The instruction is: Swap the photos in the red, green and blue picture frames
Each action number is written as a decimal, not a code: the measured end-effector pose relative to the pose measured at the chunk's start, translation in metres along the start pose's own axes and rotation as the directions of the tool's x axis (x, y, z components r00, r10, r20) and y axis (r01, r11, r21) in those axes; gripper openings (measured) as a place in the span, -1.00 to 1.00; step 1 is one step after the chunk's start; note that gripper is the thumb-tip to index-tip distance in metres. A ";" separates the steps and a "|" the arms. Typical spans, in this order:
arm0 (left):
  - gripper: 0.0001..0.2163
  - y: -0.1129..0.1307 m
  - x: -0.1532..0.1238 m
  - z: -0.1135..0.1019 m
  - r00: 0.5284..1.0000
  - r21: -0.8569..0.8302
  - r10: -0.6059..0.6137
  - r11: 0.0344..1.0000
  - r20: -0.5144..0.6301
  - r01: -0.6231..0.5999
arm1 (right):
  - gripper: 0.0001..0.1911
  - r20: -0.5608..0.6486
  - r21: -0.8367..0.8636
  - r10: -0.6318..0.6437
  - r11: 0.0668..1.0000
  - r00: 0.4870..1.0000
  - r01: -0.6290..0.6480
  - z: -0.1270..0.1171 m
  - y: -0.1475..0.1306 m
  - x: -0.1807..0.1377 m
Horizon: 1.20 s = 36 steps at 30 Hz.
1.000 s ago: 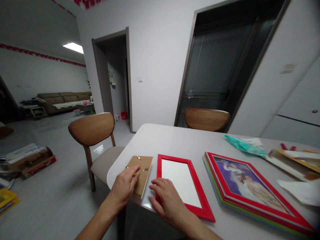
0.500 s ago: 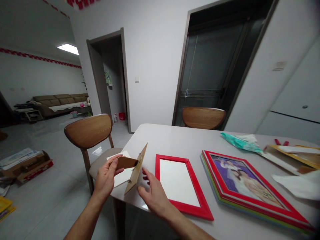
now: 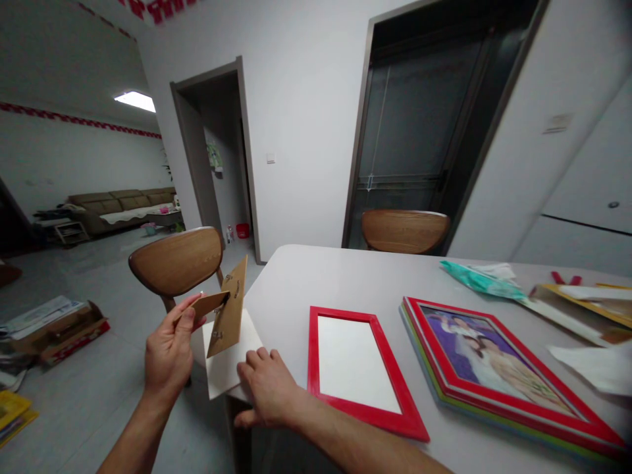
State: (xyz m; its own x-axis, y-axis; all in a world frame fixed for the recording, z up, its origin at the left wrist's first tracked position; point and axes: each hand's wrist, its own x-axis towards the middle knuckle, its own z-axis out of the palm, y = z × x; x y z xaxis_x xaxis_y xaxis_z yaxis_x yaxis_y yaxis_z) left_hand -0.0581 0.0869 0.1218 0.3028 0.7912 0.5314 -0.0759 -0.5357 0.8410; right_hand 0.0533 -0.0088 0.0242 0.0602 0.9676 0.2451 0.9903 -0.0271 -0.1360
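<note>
My left hand (image 3: 170,352) is closed on the fold-out stand of a brown frame backing board (image 3: 230,306), holding it upright in the air left of the white table (image 3: 345,276). My right hand (image 3: 266,388) lies on a white sheet (image 3: 224,362) at the table's near left corner, fingers bent over its edge. Just right of that hand lies an empty red picture frame (image 3: 355,368), flat on the table.
A stack of frames (image 3: 488,375) topped by a red one with a photo lies to the right. Farther right are a teal bag (image 3: 476,280), papers and a yellow frame (image 3: 582,303). Wooden chairs stand at the left (image 3: 175,260) and far side (image 3: 405,230). Boxes (image 3: 49,319) sit on the floor.
My left hand lifted the backing board off the table by its stand and carried it left and up. The white sheet beneath was uncovered, and my right hand moved onto it.
</note>
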 end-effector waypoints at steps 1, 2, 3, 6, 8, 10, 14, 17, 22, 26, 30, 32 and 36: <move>-0.66 -0.003 -0.001 -0.002 1.000 0.057 0.014 0.998 0.012 -0.014 | -0.60 -0.024 -0.021 -0.021 1.000 0.999 0.021 0.002 -0.004 -0.008; -0.65 -0.007 -0.002 -0.003 0.999 0.107 0.025 0.994 0.030 -0.028 | -0.75 -0.048 -0.031 -0.034 0.999 0.998 0.032 0.003 -0.007 -0.017; -0.65 -0.010 -0.003 -0.003 0.998 0.142 0.028 0.989 0.050 -0.035 | -0.88 -0.065 -0.035 -0.035 0.999 0.997 0.033 0.002 -0.009 -0.027; -0.66 -0.023 -0.009 0.002 0.990 0.235 0.040 0.969 0.134 -0.071 | -0.87 -0.148 0.021 0.004 1.000 0.989 -0.001 -0.017 -0.004 -0.061; -0.67 -0.032 -0.015 0.011 0.971 0.309 0.092 0.938 0.221 -0.159 | -0.82 -0.315 0.108 0.069 0.993 0.947 -0.036 -0.042 0.008 -0.087; -0.68 -0.041 -0.023 0.023 0.927 0.356 0.169 0.888 0.335 -0.290 | -0.72 -0.500 0.151 0.104 0.988 0.860 -0.031 -0.070 0.024 -0.114; -0.73 -0.053 -0.045 0.049 0.825 0.344 0.269 0.812 0.496 -0.471 | -0.57 -0.648 0.061 0.101 0.995 0.755 -0.081 -0.107 0.053 -0.162; -0.75 -0.057 -0.060 0.065 0.759 0.320 0.287 0.778 0.584 -0.540 | -0.58 -0.651 0.019 0.125 0.989 0.749 -0.148 -0.105 0.065 -0.178; -0.74 -0.056 -0.072 0.078 0.718 0.343 0.249 0.747 0.650 -0.569 | -0.70 -0.479 0.003 0.262 0.955 0.837 -0.297 -0.073 0.085 -0.169; -0.71 -0.044 -0.074 0.076 0.728 0.454 0.116 0.712 0.676 -0.535 | -0.67 -0.310 0.033 0.316 0.946 0.896 -0.323 -0.055 0.096 -0.158; -0.63 -0.024 -0.084 0.079 0.762 0.557 0.046 0.654 0.646 -0.512 | -0.69 -0.200 0.067 0.381 0.925 0.903 -0.375 -0.056 0.092 -0.155; -0.62 -0.013 -0.094 0.087 0.727 0.507 0.073 0.669 0.682 -0.543 | -0.73 -0.155 0.077 0.383 0.924 0.911 -0.375 -0.059 0.087 -0.155; -0.62 0.001 -0.116 0.111 0.547 0.310 0.083 0.749 0.833 -0.586 | -0.84 -0.106 0.089 0.361 0.932 0.927 -0.353 -0.065 0.081 -0.155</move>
State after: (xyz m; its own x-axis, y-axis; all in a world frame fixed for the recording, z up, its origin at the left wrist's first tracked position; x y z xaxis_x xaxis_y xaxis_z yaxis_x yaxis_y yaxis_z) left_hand 0.0123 -0.0377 0.0494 0.9508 0.1424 0.2751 0.0603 -0.9562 0.2865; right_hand 0.1321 -0.1773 0.0372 0.4264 0.8601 0.2801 0.8903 -0.3443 -0.2981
